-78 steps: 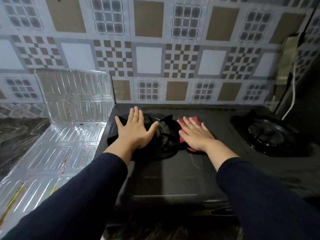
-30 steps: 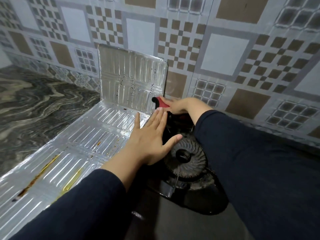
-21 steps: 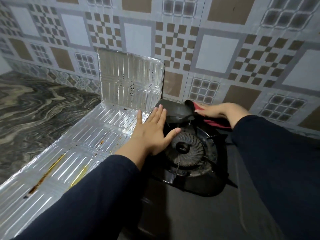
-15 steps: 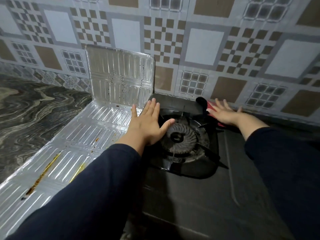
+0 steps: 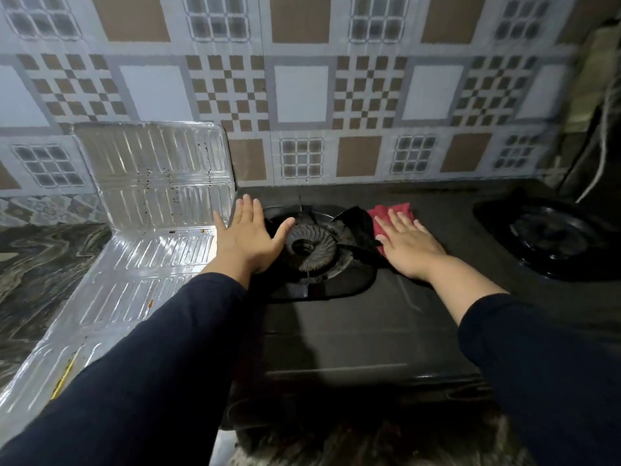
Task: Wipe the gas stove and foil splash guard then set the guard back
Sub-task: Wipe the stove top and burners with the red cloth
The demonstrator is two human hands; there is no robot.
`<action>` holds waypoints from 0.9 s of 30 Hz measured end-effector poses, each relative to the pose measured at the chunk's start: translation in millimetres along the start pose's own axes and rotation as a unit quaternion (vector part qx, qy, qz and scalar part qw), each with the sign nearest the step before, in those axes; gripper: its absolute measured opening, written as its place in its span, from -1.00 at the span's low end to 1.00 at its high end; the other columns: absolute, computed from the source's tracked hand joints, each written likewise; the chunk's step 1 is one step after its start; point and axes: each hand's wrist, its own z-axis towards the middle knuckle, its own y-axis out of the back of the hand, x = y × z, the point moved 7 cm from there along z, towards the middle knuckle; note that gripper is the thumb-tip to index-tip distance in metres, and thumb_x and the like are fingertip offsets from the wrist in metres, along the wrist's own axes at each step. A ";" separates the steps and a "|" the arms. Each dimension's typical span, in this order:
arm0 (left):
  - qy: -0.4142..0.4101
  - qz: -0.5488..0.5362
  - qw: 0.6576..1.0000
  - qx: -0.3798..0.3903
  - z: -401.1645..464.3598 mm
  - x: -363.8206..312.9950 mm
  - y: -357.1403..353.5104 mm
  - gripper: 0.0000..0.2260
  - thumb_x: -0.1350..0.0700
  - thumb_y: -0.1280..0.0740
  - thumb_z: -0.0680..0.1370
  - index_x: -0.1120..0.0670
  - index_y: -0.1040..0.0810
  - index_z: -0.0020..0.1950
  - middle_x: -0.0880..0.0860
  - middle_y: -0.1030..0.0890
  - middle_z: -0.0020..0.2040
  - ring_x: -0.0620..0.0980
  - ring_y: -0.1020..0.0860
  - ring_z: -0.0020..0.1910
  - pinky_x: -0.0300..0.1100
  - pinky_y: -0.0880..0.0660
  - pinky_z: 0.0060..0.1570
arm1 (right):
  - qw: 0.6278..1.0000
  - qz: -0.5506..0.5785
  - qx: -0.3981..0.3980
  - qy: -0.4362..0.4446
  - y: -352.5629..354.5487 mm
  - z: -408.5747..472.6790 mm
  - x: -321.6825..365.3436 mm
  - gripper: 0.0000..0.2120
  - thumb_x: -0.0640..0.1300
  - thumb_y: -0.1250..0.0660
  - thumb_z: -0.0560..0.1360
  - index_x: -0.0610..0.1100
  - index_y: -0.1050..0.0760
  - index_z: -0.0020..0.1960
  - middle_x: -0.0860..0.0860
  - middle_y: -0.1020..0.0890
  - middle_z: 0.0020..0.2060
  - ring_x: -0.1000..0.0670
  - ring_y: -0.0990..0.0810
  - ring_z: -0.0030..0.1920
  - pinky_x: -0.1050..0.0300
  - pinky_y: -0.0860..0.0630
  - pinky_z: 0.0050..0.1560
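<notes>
Red cloth (image 5: 391, 211) sits pinned flat under your right hand (image 5: 408, 245) on the black glass gas stove (image 5: 353, 331), between the two burners, so you're likely mid-wipe. Your left hand (image 5: 250, 238) is spread wide, holding nothing, pressing the stove's left edge beside the round ribbed burner (image 5: 311, 245), probably to steady it. The ribbed silver foil splash guard (image 5: 148, 210) lies unfolded left of the stove on the marbled worktop (image 5: 40, 264), back panel against the wall, still spattered.

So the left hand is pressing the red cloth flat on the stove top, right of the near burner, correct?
Not quite: the head view shows the right hand pressing the red cloth there. The left hand lies flat beside the burner.
</notes>
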 end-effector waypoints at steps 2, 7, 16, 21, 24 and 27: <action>-0.011 0.001 1.000 -0.003 -2.0 -1.1 3.3 -0.20 -0.38 0.22 0.50 0.15 0.11 0.56 0.10 0.14 0.58 -0.01 0.16 0.56 0.23 0.29 0.45 | 1.000 0.007 -0.007 -0.019 -2.7 -21.8 1.1 -0.48 0.06 0.19 0.64 -0.03 0.18 0.55 -0.05 0.17 0.55 -0.02 0.18 0.55 0.03 0.20 0.52; -0.122 0.005 0.991 -0.050 -18.2 -49.1 20.4 -0.37 -0.23 0.12 0.59 0.11 -0.01 0.56 0.05 0.06 0.59 -0.04 0.16 0.56 0.23 0.27 0.46 | 0.998 0.014 -0.036 -0.052 -10.7 -82.0 11.4 -0.46 0.13 0.15 0.62 0.02 0.15 0.55 -0.03 0.14 0.56 -0.02 0.16 0.55 0.04 0.19 0.52; -0.362 -0.031 0.927 0.095 -117.7 -192.4 -6.4 -0.42 -0.09 -0.10 0.60 0.12 -0.06 0.54 0.08 -0.02 0.59 0.02 0.07 0.57 0.14 0.11 0.49 | 0.992 0.040 -0.075 -0.091 -12.0 -165.9 -19.5 -0.50 0.07 0.10 0.63 0.07 0.09 0.54 0.13 0.17 0.55 0.04 0.14 0.55 0.05 0.13 0.52; -0.330 0.027 0.927 0.178 -126.5 -207.5 -32.0 -0.36 -0.21 0.08 0.61 0.16 0.03 0.56 0.10 0.06 0.59 0.04 0.09 0.57 0.12 0.11 0.50 | 0.980 0.052 -0.071 -0.177 -14.1 -182.4 -73.1 -0.48 0.15 0.13 0.62 0.08 0.08 0.55 0.08 0.10 0.56 0.06 0.16 0.54 0.03 0.18 0.52; -0.319 0.059 0.925 0.197 -127.7 -214.2 -36.9 -0.30 -0.25 0.04 0.59 0.17 0.11 0.56 0.10 0.13 0.59 0.05 0.12 0.57 0.10 0.08 0.50 | 0.970 0.057 -0.066 -0.226 -11.4 -188.9 -112.1 -0.43 0.21 0.13 0.60 0.05 0.08 0.55 0.05 0.10 0.56 0.02 0.16 0.55 0.01 0.19 0.52; -0.303 0.057 0.926 0.217 -126.0 -217.0 -42.6 -0.29 -0.24 0.01 0.59 0.16 0.18 0.55 0.08 0.21 0.58 0.04 0.19 0.56 0.10 0.10 0.50 | 0.960 0.057 -0.063 -0.267 -8.1 -192.8 -151.7 -0.39 0.24 0.12 0.59 0.01 0.07 0.55 0.01 0.10 0.56 -0.02 0.16 0.55 0.00 0.19 0.52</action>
